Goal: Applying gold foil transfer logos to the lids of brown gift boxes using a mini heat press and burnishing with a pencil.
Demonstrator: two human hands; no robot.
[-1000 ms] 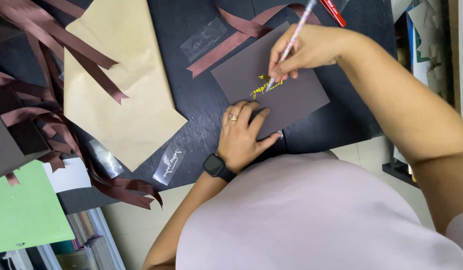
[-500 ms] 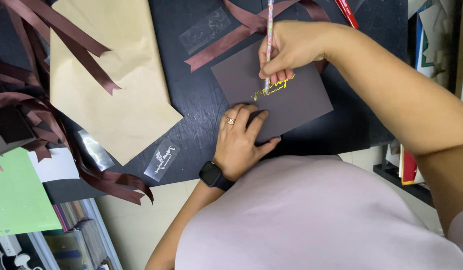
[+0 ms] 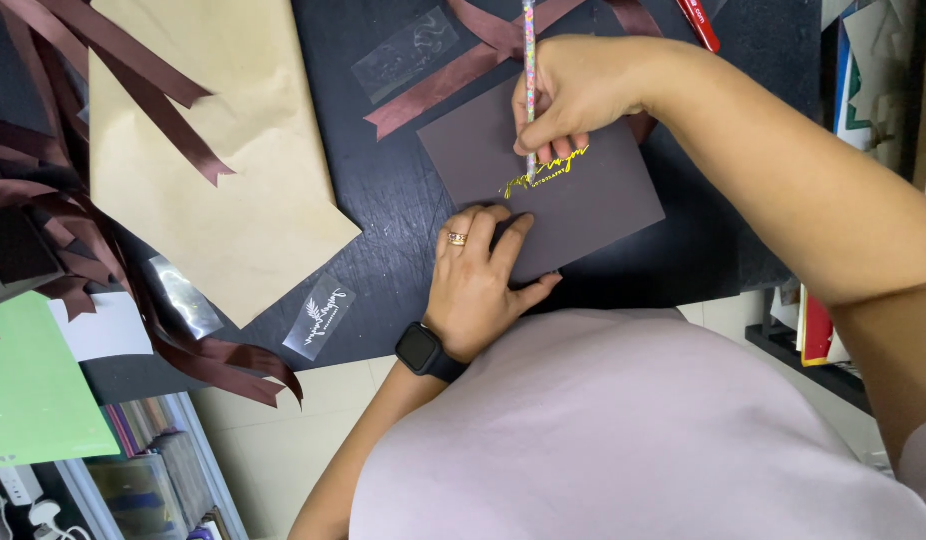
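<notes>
Dark grey card point(image 3: 583, 205), gold lettering point(image 3: 545, 172); right hand point(image 3: 573, 95) grip around pencil point(image 3: 529, 80), left hand point(image 3: 478, 285) flat.

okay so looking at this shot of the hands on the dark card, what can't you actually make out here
Head view only:
- Pen: top cut off by the frame's upper edge; tip hidden behind the right hand.
- Gold lettering on the dark card: partly covered by the fingers.
- Card's near corner: under the left hand.
- Red marker: cut off at top.
</notes>
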